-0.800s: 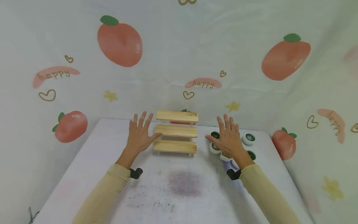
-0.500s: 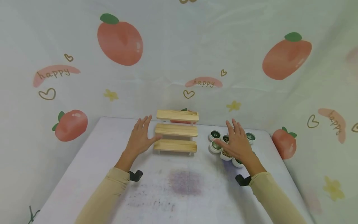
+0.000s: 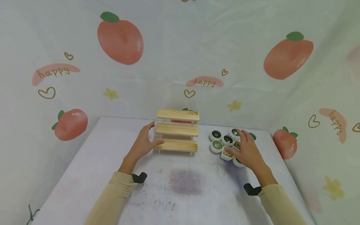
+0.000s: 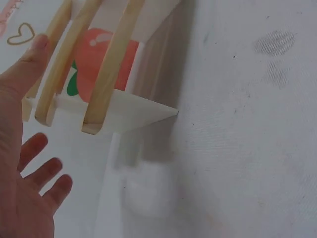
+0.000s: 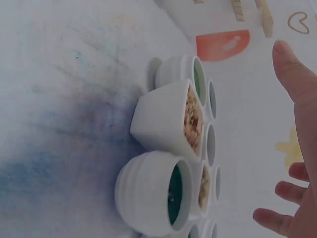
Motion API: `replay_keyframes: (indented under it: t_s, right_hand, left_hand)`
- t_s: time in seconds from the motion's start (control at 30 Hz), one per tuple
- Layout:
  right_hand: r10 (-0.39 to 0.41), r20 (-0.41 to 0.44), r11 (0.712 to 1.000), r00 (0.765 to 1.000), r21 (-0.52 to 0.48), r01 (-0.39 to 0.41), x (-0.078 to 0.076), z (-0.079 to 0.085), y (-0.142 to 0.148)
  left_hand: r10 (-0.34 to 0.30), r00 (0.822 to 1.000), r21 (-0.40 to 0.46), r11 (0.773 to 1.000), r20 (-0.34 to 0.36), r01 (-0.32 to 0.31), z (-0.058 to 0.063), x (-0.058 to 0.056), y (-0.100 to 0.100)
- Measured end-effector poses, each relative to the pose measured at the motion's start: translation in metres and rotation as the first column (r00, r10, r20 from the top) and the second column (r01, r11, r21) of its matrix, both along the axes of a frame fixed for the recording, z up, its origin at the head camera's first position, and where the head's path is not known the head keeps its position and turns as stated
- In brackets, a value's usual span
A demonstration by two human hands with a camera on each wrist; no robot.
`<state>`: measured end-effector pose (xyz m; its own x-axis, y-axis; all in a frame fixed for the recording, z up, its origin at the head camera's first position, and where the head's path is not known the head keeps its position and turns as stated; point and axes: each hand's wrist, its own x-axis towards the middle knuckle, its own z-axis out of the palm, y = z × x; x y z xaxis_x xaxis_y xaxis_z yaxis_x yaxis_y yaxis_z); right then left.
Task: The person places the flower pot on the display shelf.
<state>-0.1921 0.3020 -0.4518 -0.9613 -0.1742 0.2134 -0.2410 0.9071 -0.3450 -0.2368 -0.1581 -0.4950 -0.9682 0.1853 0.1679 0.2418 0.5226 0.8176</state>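
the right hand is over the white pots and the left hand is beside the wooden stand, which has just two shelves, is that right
Not quite: the wooden stand has three shelves, not two, as the head view shows. The rest is right: the right hand is over the white pots, and the left hand is beside the stand.

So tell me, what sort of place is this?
Probably a screened-off tabletop set up for staged handling: fruit-printed sheeting surrounds the back and sides of a pale table, which bears a three-tier wooden stand and clustered white pots.
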Motion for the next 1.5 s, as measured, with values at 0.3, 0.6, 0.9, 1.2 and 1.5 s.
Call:
replay_keyframes:
  t_s: [0.3, 0.6, 0.9, 1.2, 1.5]
  right_hand:
    - [-0.103, 0.064, 0.993, 0.993, -0.046, 0.106, 0.015, -0.018, 0.021]
    - [-0.162, 0.048, 0.979, 0.986, -0.116, 0.167, 0.029, -0.045, 0.028]
    - [-0.22, 0.016, 0.957, 0.975, -0.19, 0.219, 0.039, -0.061, 0.028]
    - [-0.267, -0.023, 0.943, 0.963, -0.21, 0.257, 0.045, -0.077, 0.024]
    - [-0.326, 0.051, 0.916, 0.944, -0.229, 0.328, 0.047, -0.08, 0.019]
  left_hand:
    - [0.014, 0.994, 0.143, 0.989, 0.108, -0.029, -0.012, 0.003, -0.004]
    - [-0.021, 0.991, 0.238, 0.971, 0.134, -0.012, -0.026, 0.004, -0.002]
    - [-0.028, 0.992, 0.262, 0.965, 0.126, -0.006, -0.04, -0.002, 0.003]
    - [-0.043, 0.985, 0.314, 0.95, 0.166, -0.011, -0.046, -0.003, 0.005]
    - [-0.065, 0.971, 0.349, 0.937, 0.231, -0.02, -0.052, -0.002, 0.003]
